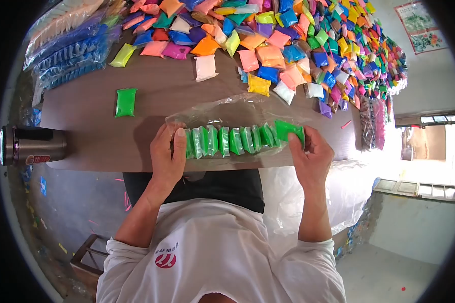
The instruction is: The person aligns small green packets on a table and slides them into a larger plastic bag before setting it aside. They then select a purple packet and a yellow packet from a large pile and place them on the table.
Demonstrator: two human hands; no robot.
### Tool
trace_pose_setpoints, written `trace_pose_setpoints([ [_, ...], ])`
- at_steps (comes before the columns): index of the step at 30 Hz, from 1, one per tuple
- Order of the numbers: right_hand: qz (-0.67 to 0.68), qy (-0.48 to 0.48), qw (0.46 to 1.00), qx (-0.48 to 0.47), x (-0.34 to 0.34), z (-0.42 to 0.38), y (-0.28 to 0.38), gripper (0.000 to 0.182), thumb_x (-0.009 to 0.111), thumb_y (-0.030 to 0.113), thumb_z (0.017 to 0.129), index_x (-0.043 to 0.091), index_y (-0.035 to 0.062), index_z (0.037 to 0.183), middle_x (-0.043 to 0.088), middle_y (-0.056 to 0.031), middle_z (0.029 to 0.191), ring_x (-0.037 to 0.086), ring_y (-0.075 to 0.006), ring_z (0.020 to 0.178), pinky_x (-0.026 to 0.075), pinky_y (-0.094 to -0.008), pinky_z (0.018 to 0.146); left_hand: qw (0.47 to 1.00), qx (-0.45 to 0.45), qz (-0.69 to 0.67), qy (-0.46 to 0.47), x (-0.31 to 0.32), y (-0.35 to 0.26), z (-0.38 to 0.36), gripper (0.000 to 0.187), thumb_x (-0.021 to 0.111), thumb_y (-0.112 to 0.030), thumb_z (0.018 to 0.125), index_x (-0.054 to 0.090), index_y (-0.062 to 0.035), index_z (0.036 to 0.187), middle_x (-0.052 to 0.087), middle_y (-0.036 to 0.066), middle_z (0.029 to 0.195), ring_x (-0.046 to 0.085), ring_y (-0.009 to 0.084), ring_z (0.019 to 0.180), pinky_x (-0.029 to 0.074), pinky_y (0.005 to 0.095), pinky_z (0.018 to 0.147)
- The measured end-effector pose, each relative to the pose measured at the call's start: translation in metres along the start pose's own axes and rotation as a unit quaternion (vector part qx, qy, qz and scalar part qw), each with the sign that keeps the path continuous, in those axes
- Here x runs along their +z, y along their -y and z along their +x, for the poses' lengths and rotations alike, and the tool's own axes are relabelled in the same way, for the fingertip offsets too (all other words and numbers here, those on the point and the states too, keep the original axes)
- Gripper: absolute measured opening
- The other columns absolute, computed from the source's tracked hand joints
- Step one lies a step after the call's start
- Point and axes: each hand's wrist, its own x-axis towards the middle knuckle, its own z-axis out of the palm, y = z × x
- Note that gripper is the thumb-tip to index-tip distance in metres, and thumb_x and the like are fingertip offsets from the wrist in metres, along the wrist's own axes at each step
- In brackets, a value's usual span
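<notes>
A row of several small green packets (235,141) stands on edge inside a clear plastic bag (222,108) at the table's front edge. My left hand (168,151) grips the bag at the left end of the row, thumb on top and fingers closed. At the right end, my right hand (311,156) pinches one green packet (288,130) between thumb and fingers, tilted beside the row. Another green packet (126,102) lies flat on the table, up and left of my left hand.
A big heap of many-coloured packets (270,55) covers the far side of the brown table (81,111). Filled clear bags (76,55) are stacked at the far left, and others (374,121) at the right edge. A steel flask (38,145) lies at the left.
</notes>
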Motion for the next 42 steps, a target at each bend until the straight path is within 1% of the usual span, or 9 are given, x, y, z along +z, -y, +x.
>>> trace_pose_setpoints([
  [5, -0.09, -0.051, 0.994, -0.043, 0.009, 0.002, 0.005, 0.022, 0.077, 0.006, 0.083, 0.069, -0.0011, 0.102, 0.067, -0.0128, 0.083, 0.063, -0.0206, 0.064, 0.049, -0.0318, 0.06, 1.0, 0.007, -0.002, 0.002, -0.001, 0.0, 0.001, 0.027, 0.053, -0.022, 0.105, 0.065, 0.0018, 0.105, 0.064, 0.014, 0.091, 0.063, 0.0251, 0.081, 0.049, 0.0344, 0.075],
  [13, -0.084, -0.078, 0.993, -0.029, 0.004, 0.006, 0.007, 0.022, 0.076, 0.006, 0.084, 0.07, -0.0011, 0.104, 0.068, -0.0133, 0.086, 0.065, -0.0209, 0.067, 0.052, -0.032, 0.063, 0.999, -0.039, -0.011, 0.012, -0.004, -0.004, -0.001, 0.027, 0.051, -0.019, 0.106, 0.066, 0.0035, 0.105, 0.066, 0.012, 0.094, 0.061, 0.0193, 0.088, 0.048, 0.0319, 0.081],
  [16, -0.109, -0.08, 0.99, -0.044, 0.007, 0.005, 0.002, 0.022, 0.076, 0.007, 0.085, 0.07, -0.0012, 0.105, 0.068, -0.0137, 0.088, 0.065, -0.0215, 0.068, 0.052, -0.0326, 0.064, 1.0, -0.008, -0.019, 0.003, -0.002, -0.003, 0.0, 0.025, 0.055, -0.02, 0.104, 0.065, 0.003, 0.105, 0.062, 0.013, 0.089, 0.06, 0.0214, 0.077, 0.049, 0.0324, 0.072],
  [20, -0.109, -0.098, 0.988, -0.056, 0.015, 0.007, -0.016, 0.021, 0.076, 0.008, 0.084, 0.07, -0.0011, 0.103, 0.069, -0.0132, 0.087, 0.066, -0.0224, 0.068, 0.052, -0.0335, 0.063, 1.0, -0.004, -0.016, 0.0, -0.003, -0.004, 0.0, 0.025, 0.055, -0.02, 0.104, 0.065, 0.0033, 0.105, 0.062, 0.013, 0.089, 0.059, 0.0215, 0.076, 0.049, 0.0326, 0.072],
  [26, -0.119, 0.053, 0.99, 0.055, 0.007, 0.008, -0.008, 0.016, 0.077, 0.01, 0.082, 0.07, 0.0008, 0.094, 0.067, -0.0121, 0.078, 0.063, -0.0232, 0.062, 0.048, -0.0358, 0.058, 1.0, 0.003, -0.017, -0.005, -0.001, -0.001, 0.0, 0.025, 0.054, -0.019, 0.104, 0.065, 0.0032, 0.106, 0.063, 0.014, 0.091, 0.061, 0.023, 0.079, 0.05, 0.0333, 0.073],
  [29, -0.194, 0.111, 0.973, 0.05, 0.004, 0.015, 0.0, 0.017, 0.076, 0.016, 0.083, 0.069, 0.0017, 0.088, 0.066, -0.0134, 0.074, 0.062, -0.0279, 0.059, 0.048, -0.0398, 0.058, 1.0, 0.005, -0.016, -0.002, 0.0, 0.002, 0.0, 0.025, 0.054, -0.019, 0.104, 0.065, 0.0033, 0.107, 0.065, 0.014, 0.094, 0.063, 0.0238, 0.081, 0.05, 0.0337, 0.075],
  [32, -0.253, 0.135, 0.957, -0.043, 0.005, 0.017, -0.01, 0.019, 0.074, 0.02, 0.085, 0.068, 0.0026, 0.083, 0.064, -0.0145, 0.07, 0.062, -0.0331, 0.06, 0.047, -0.0442, 0.058, 1.0, -0.009, -0.017, 0.003, -0.001, -0.001, 0.0, 0.025, 0.053, -0.018, 0.104, 0.065, 0.0032, 0.107, 0.066, 0.013, 0.096, 0.064, 0.023, 0.085, 0.05, 0.0332, 0.078],
  [37, -0.259, 0.141, 0.954, -0.047, -0.001, 0.013, -0.013, 0.02, 0.071, 0.02, 0.087, 0.068, 0.0032, 0.076, 0.063, -0.0149, 0.069, 0.062, -0.0362, 0.062, 0.046, -0.0467, 0.059, 0.999, -0.028, -0.018, 0.003, -0.001, -0.005, -0.001, 0.026, 0.051, -0.019, 0.105, 0.066, 0.0027, 0.106, 0.067, 0.011, 0.096, 0.063, 0.0198, 0.089, 0.049, 0.0318, 0.082],
  [42, -0.287, 0.14, 0.947, -0.039, -0.003, 0.01, -0.015, 0.025, 0.071, 0.021, 0.089, 0.067, 0.0033, 0.072, 0.062, -0.0167, 0.069, 0.062, -0.0366, 0.062, 0.047, -0.0463, 0.059, 1.0, -0.005, -0.021, -0.002, 0.001, 0.001, 0.0, 0.021, 0.056, -0.017, 0.103, 0.065, 0.0022, 0.104, 0.066, 0.014, 0.095, 0.064, 0.0224, 0.082, 0.051, 0.033, 0.076],
])
